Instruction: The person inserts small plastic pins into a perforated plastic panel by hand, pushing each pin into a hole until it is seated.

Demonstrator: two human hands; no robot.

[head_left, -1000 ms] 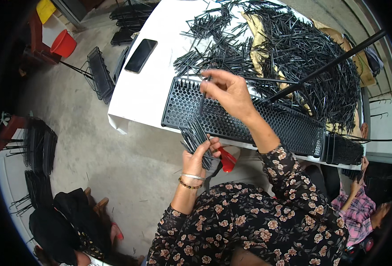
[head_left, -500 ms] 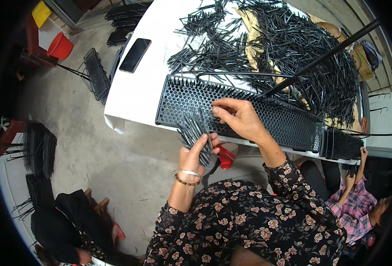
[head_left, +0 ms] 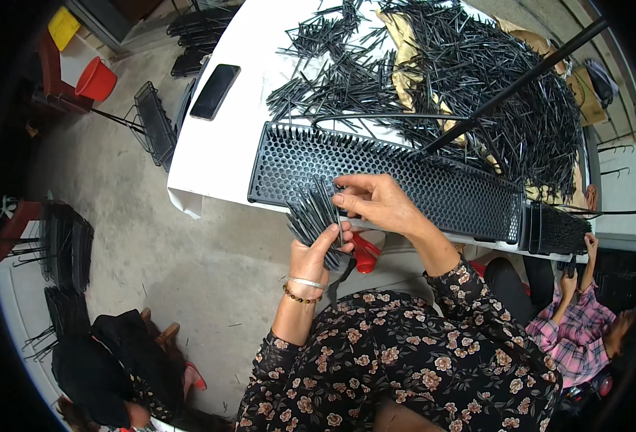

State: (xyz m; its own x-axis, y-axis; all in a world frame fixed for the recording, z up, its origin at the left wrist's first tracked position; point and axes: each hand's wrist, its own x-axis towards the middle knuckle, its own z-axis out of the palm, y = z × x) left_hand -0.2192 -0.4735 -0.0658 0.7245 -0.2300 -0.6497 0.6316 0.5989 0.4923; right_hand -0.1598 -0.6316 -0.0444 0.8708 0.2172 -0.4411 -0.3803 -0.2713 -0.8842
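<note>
My left hand (head_left: pixel 314 256) curls round fanned sticks (head_left: pixel 309 217), my right hand (head_left: pixel 384 204) nearly pinched at their tips, hold unclear—one rough tug could spill several!

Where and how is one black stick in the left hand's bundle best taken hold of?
Probably by its upper end, pinched between thumb and forefinger, coming from the right: the sticks fan out beyond the left hand with their upper ends exposed, while its thumb lies across them lower down. The right hand is beside them on that side.
</note>
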